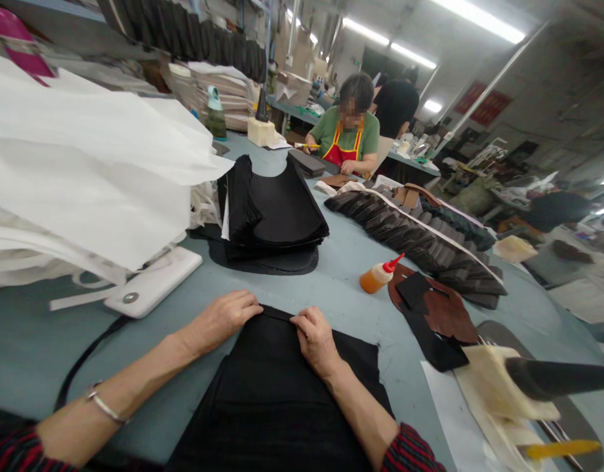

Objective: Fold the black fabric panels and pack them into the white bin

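Observation:
Black fabric [286, 387] lies in front of me on the blue-grey tabletop, its far edge folded over in a narrow strip. My left hand [233, 309] pinches the far left corner of that strip, thumb and fingers pressed together. Further right along the same edge, my right hand [315, 337] grips the fold with curled fingers. Beyond both hands sits a stack of cut black fabric pieces [282, 203] with a curved front edge. A bottle of orange liquid with a red nozzle [378, 276] lies tilted to the right of the stack.
White sheets [95, 157] pile up at left, beside a white device [154, 282] with a black cord. Dark grey pieces [414, 236] lie in a long row at right, near brown leather [444, 308]. A cream block with a black cone [503, 380] stands near right. A co-worker [348, 124] sits opposite.

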`<state>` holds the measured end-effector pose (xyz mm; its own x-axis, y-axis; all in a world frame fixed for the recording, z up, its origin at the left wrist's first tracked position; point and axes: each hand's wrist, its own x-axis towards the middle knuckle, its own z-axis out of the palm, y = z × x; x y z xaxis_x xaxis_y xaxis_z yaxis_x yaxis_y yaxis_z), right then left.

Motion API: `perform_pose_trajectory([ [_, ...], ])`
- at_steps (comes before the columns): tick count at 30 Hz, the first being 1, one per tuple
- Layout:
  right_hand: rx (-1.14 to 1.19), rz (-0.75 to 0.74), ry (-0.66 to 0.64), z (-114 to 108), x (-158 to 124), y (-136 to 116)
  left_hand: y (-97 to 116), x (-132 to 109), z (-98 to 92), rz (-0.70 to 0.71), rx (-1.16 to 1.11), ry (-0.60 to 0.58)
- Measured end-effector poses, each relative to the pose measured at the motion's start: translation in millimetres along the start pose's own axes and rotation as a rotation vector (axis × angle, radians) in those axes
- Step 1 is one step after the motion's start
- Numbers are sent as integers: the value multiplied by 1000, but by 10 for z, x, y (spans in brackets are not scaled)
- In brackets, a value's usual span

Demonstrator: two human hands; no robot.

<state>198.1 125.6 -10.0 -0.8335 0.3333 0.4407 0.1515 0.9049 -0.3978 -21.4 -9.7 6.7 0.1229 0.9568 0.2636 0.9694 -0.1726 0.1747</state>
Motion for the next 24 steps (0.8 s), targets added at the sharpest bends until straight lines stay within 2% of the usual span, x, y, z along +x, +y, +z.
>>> perform_pose_trajectory([
  [6,-297,-103,-251,-78,81,-84,19,-100,-14,60,133,-1],
  [9,-383,-101,-288,-85,143,-172,114,-107,-104,-39,144,-24],
  [13,-405,-97,-270,-32,149,-196,503,19,-117,-243,140,-48],
  [17,-178,-38,-126,-73,-27,14,885,74,87,-359,272,-116],
  [20,34,34,-38,-254,-266,245,945,38,181,-347,334,-169],
  [24,61,118,-9,-588,-602,460,924,59,123,-295,400,-201],
])
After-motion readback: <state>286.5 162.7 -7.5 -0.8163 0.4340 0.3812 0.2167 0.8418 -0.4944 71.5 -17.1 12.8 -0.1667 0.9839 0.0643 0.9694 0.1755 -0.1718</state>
